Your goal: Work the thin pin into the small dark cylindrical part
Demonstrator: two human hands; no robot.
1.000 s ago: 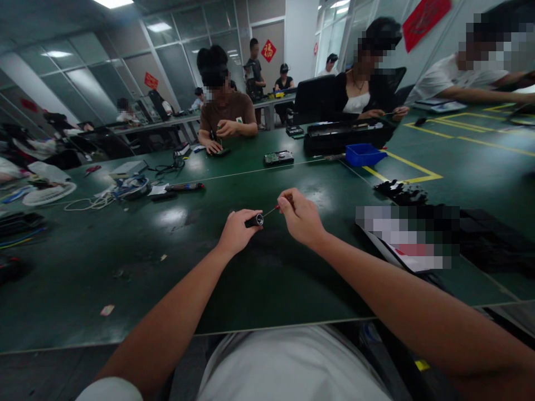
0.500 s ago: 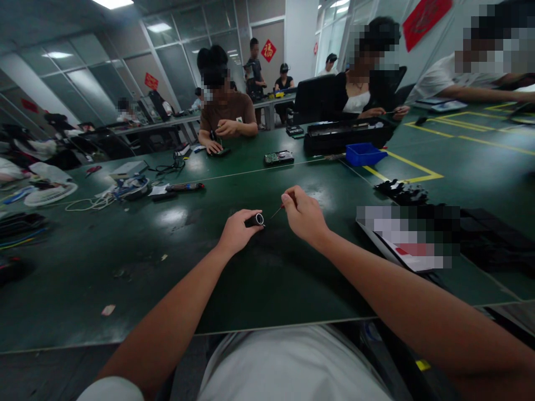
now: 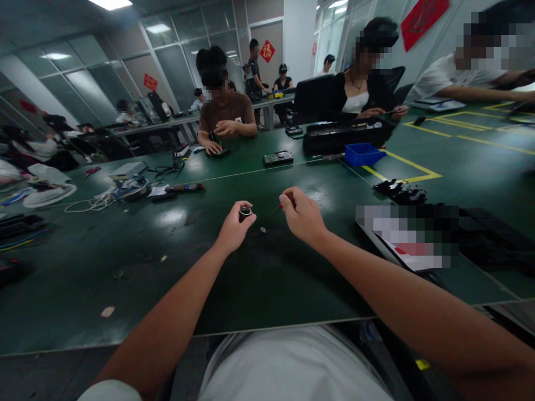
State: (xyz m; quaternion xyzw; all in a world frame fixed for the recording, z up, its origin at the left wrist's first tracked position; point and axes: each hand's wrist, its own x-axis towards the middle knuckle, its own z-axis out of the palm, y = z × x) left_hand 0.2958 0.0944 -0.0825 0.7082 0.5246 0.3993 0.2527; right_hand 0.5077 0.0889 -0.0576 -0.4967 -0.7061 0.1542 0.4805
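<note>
My left hand is closed round a short black cylinder with a silvery rim, its round opening turned upward. Just right of that hand, a small silvery piece lies on the green table; its kind is too small to make out. Between thumb and fingers, my right hand pinches a thin screwdriver with a red part near the fingertips. The slim shaft points down and left toward the silvery piece, apart from it and from the cylinder. Most of the handle is hidden in the hand.
Ahead lies a hard drive, with a blue bin farther right beside a long black housing. A blurred-out flat item and black parts lie right. Cables and a white fan grille are left. Co-workers sit across the table.
My left hand has drawn slightly left and up, turning the cylinder's opening from rightward to upward. The silvery piece now shows alone on the table. My right hand has barely moved.
</note>
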